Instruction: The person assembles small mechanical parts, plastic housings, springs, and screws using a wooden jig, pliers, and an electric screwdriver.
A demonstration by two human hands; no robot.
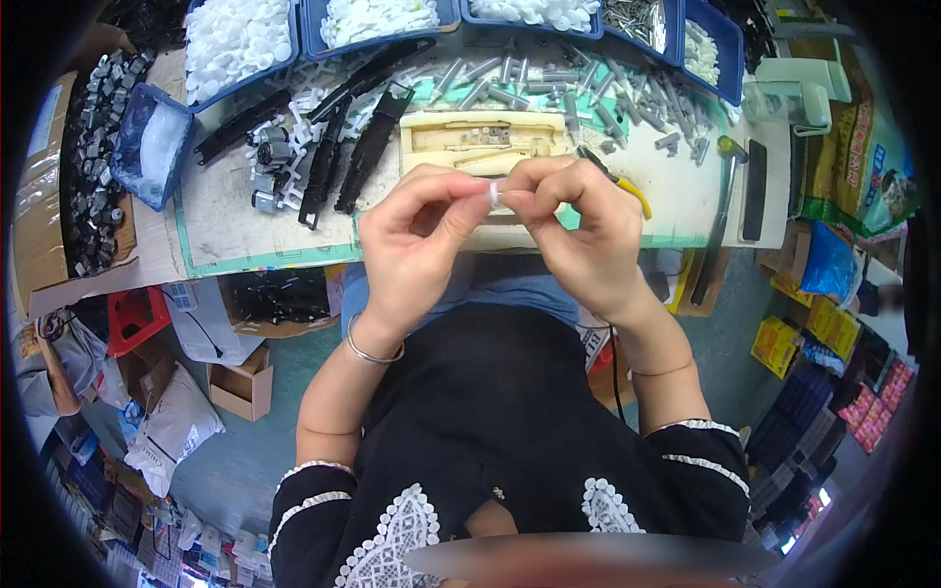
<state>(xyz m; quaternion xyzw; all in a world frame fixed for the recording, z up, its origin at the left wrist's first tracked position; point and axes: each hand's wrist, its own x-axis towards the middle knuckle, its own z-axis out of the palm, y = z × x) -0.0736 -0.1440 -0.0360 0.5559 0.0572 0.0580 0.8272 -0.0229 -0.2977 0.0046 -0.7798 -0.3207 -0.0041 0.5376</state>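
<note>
A small white plastic part (495,193) is pinched between both of my hands at the front of the workbench. My left hand (417,235) grips it with thumb and forefinger from one side. From the other side my right hand (588,216) closes its fingertips on the same part, whose exact shape they mostly cover. Just beyond my fingers lies a cream-coloured jig (480,142) with recesses and small metal pieces in it. Yellow-handled pliers (627,186) rest beside my right hand, partly hidden by it.
Blue bins (240,49) of white parts line the bench's back edge. Grey cylinders (510,96) are scattered ahead, and long black housings (372,147) lie to the left. A hammer (720,211) and a black bar (755,191) lie on the right. Dark motor-like parts (93,167) fill the far left.
</note>
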